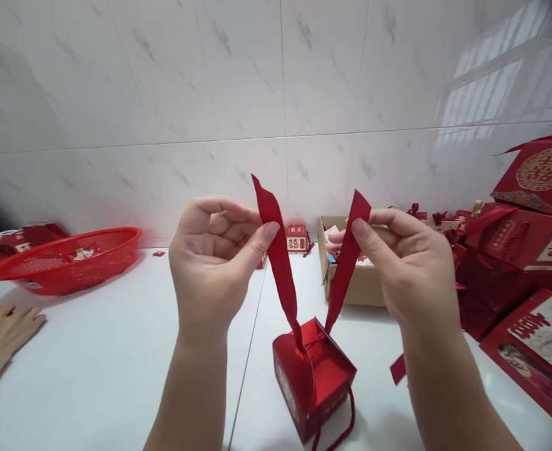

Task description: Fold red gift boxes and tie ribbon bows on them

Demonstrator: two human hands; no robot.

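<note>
A small red gift box (311, 376) stands on the white table in front of me, its top flaps partly raised and a dark red cord handle (351, 413) hanging at its near side. A red ribbon (280, 257) runs up from the box top in two tails. My left hand (217, 263) pinches one tail near its upper end between thumb and fingers. The other tail is pinched the same way by my right hand (402, 263). Both tails are stretched upward and spread into a V above the box.
A red plastic basket (83, 272) holding small items is at the left. Another person's hand (13, 332) rests on the table there. Behind my right hand stands a cardboard box (360, 291). Stacked red gift boxes (529, 238) fill the right side. A tiled wall (238, 94) closes the back.
</note>
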